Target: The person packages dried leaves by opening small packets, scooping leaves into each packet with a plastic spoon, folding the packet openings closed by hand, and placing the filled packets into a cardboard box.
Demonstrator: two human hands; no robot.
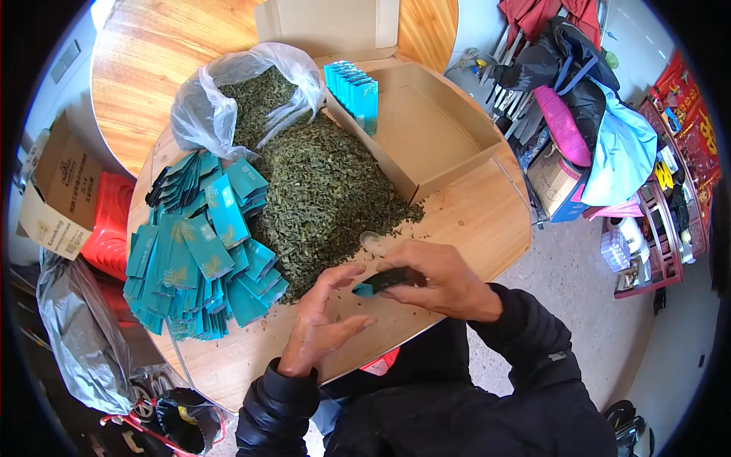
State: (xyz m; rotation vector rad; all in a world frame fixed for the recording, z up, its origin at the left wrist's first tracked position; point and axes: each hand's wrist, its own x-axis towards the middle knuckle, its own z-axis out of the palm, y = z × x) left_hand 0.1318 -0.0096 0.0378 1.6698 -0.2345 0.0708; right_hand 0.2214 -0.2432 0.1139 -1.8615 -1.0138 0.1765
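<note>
My right hand point(449, 280) grips a small teal packet point(365, 289) over the front of the table. Its dark side faces up, and my fingers cover part of it. Just left of the packet, my left hand point(318, 324) is open, thumb and fingers apart, holding nothing. Beyond both hands lies a big heap of dried green leaves, like loose tea point(327, 190). A pile of flat teal packets point(202, 251) spreads to the left of the heap. Close to the leaf edge rests a small clear round piece point(371, 241), partly hidden behind my right fingers.
An open cardboard box point(434, 122) sits at the back right, with a row of teal packets point(352, 95) standing along its left side. Behind the heap, a clear plastic bag point(202, 114) holds more leaves. A carton point(65, 190) and red stools point(110, 221) stand left of the table.
</note>
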